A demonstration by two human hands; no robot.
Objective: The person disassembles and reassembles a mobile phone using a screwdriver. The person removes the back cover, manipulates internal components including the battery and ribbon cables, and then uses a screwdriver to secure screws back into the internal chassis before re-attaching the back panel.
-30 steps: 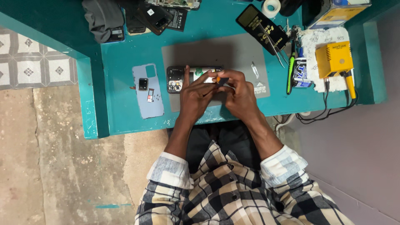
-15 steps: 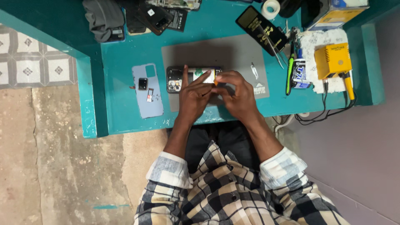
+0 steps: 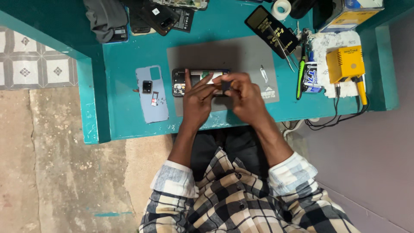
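Head view, looking straight down: both hands work over an opened phone [image 3: 194, 80] that lies back-side up, its cover off, on a grey work mat [image 3: 241, 54] spread on the teal bench [image 3: 125, 51]. The left hand [image 3: 197, 98] rests on the phone's lower middle, fingers spread forward across the exposed inside, its grip released and flat on the phone rather than clenched on anything. The right hand [image 3: 245, 96] is just beside it, the two touching at the fingertips; its grip is pinched on a small dark part [image 3: 226, 86] held right over the phone's right end, though what kind of part it is I cannot tell. To the left of the mat, apart from the phone, lies the light blue back cover [image 3: 151, 101], inner face hidden, with two small components sitting on it. On the mat's right side lies a small metal tool [image 3: 263, 73]. Farther right, a black tester [image 3: 271, 29] with tweezers across it, a green-handled tool [image 3: 300, 73], and a yellow box-shaped device [image 3: 345, 64] with cables trailing over the bench edge. At the far edge are other dark phones [image 3: 159, 15], a grey cloth [image 3: 105, 17] and a roll of tape [image 3: 281, 7].
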